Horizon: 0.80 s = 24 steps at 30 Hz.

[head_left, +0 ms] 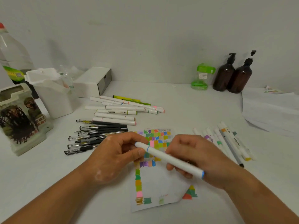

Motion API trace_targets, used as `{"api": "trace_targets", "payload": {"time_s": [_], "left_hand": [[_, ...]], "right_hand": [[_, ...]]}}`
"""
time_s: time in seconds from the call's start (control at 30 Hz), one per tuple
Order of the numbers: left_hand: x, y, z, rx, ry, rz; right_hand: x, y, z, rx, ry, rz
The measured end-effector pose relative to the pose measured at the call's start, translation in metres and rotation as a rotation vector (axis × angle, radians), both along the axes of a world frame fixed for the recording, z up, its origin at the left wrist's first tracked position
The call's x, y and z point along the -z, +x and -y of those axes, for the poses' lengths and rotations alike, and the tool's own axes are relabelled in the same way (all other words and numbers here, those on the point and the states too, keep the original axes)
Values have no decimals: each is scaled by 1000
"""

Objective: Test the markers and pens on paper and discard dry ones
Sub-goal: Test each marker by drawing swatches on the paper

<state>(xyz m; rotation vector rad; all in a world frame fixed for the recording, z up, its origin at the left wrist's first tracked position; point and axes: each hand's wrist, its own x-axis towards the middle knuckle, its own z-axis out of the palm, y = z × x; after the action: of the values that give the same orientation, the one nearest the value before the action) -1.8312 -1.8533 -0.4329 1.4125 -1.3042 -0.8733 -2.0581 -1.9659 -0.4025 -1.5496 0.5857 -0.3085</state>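
A white marker (168, 157) with blue bands lies slanted between both hands above the test paper (160, 188). My left hand (116, 152) pinches its upper capped end with thumb and fingers. My right hand (194, 156) grips the barrel lower down, the blue-tipped end poking out past the palm. The paper is covered with small colour patches, and its lower right corner is folded. A pile of white markers (119, 110) lies behind it, a row of black gel pens (95, 136) to the left, and another group of markers (226, 141) to the right.
At the left stand a printed holder (21, 118), a white bin (50, 92) and a large clear bottle (11, 52). A white box (93, 81) sits at the back. A green jar (202, 76), two brown pump bottles (233, 75) and stacked white paper (271, 109) are at the right.
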Motion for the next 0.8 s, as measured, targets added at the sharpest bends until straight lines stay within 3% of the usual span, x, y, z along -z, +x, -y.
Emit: {"api": "trace_targets", "payload": {"time_s": [0.13,0.3,0.47,0.67,0.8], "left_hand": [[5,-3,4,-90,-6,-23],[3,4,2,-162,8,85],[4,3,0,-172,46,148],[5,3,0,-183,35,198],[6,-1,0,-167,12,206]], "right_hand": [[4,6,-9,44,-365,-227],[6,-6,17,502,-880,-521],[16,-7,27,540,-1005,-803],[10,-5,27,605,-1047,-866],[-6,30,30,524,-1144,-621]]}}
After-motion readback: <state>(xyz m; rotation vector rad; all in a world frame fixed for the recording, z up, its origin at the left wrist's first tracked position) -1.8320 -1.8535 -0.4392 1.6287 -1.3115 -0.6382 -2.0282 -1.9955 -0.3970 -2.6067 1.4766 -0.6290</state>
